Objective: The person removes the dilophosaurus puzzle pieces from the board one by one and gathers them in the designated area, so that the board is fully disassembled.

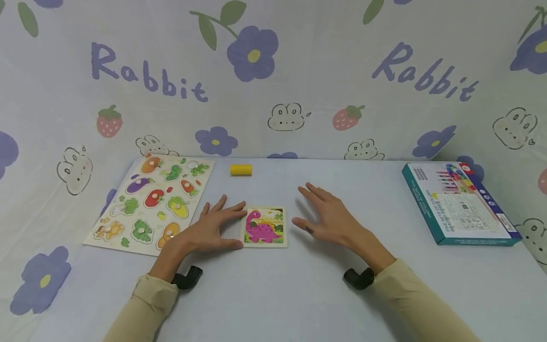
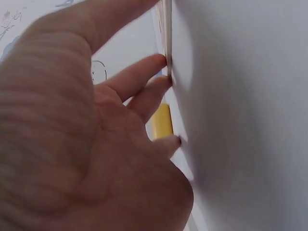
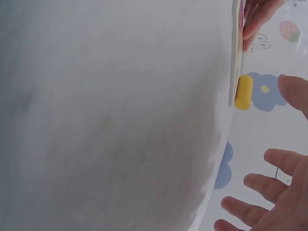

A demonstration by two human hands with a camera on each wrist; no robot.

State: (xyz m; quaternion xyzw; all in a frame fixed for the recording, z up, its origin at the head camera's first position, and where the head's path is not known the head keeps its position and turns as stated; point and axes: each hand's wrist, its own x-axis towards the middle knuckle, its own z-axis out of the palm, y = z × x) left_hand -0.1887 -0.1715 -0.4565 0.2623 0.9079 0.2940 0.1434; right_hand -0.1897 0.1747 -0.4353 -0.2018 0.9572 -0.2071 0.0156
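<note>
A small square picture puzzle [image 1: 263,232] with a purple-pink dinosaur and a pale frame lies flat on the white table. My left hand [image 1: 208,229] is spread at its left side, the thumb tip by the lower left corner and the index tip by the upper left one. In the left wrist view, fingertips [image 2: 161,60] meet the thin edge of the puzzle. To the right of the puzzle, my right hand [image 1: 332,219] hovers apart from it, holding nothing, with fingers extended and the thumb toward the puzzle.
A vegetable peg puzzle board [image 1: 160,216] lies at the left, close to my left wrist. Behind the picture puzzle sits a yellow cylinder [image 1: 241,170]. A flat teal-edged box [image 1: 461,209] rests at the right. A rabbit-patterned cloth [image 1: 316,71] hangs along the back.
</note>
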